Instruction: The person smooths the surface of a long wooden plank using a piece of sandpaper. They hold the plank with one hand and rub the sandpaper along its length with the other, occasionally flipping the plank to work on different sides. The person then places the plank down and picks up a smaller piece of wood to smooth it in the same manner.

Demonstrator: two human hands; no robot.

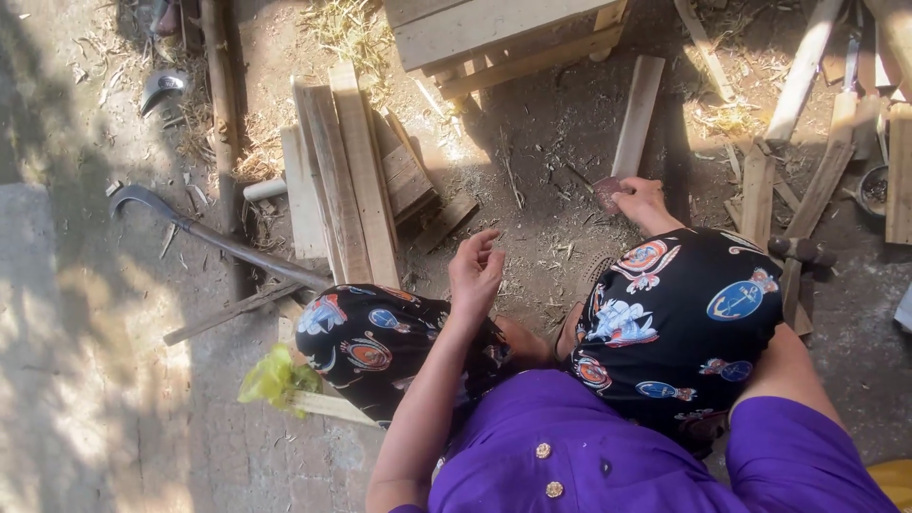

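I sit over dirt ground, my knees in dark patterned trousers. My left hand hovers above the ground between my knees, fingers loosely curled and apart, holding nothing. My right hand reaches past my right knee and grips a small reddish-brown piece on the ground. A narrow wooden slat lies just beyond that hand. A stack of wooden planks lies left of my left hand.
A curved metal crowbar lies at left. A wooden crate stands at top. Loose slats and a hammer are scattered at right. A yellow-green plastic bag sits by my left knee. Straw and chips litter the dirt.
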